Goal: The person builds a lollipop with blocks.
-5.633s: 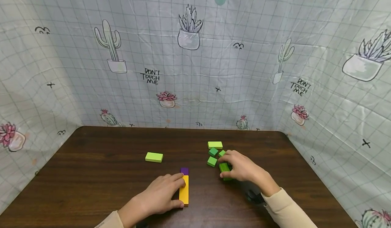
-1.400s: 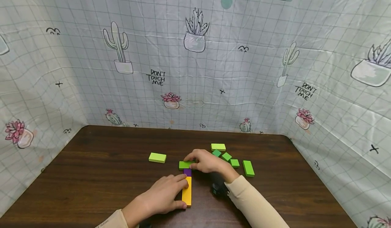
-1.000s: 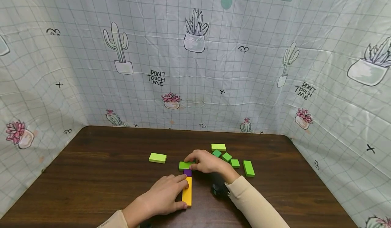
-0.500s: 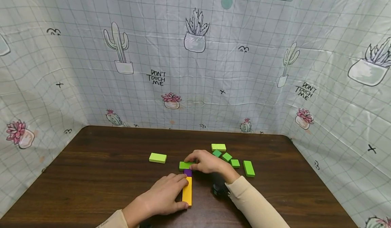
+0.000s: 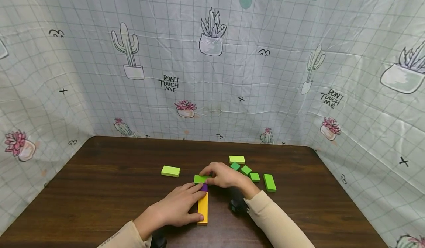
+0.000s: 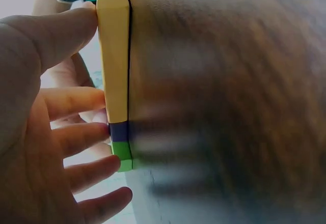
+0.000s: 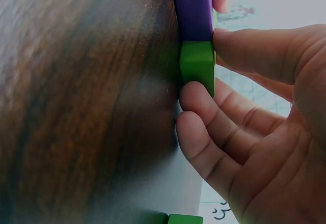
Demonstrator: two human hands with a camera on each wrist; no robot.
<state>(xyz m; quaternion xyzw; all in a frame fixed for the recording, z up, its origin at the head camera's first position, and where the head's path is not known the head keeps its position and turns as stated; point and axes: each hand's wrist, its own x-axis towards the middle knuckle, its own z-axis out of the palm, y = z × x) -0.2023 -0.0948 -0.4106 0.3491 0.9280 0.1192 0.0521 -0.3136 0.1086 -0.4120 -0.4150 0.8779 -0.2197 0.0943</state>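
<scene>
A yellow block [image 5: 203,205], a small purple block [image 5: 204,188] and a bright green block [image 5: 199,179] lie end to end on the table, the green one crosswise at the far end like the top of a T. My left hand [image 5: 176,206] rests along this row with its fingers extended. Its thumb and index fingertip touch the yellow block, the middle finger the purple block [image 6: 119,131], and the ring finger reaches the green block [image 6: 122,155]. My right hand [image 5: 224,175] pinches the green block between thumb and fingers, at its right part. In the right wrist view, purple and green meet without a visible gap.
Yellow-green blocks lie at the left [image 5: 170,171] and far right [image 5: 237,159]. Small green cubes [image 5: 246,170] sit just beyond the right hand, beside another long green block [image 5: 270,183]. A patterned cloth [image 5: 212,93] stands behind the brown table [image 5: 116,196].
Earlier my right hand brought the green block to the purple block's far end and has stayed there. Just now my left fingers have straightened and slid forward over the purple and green blocks.
</scene>
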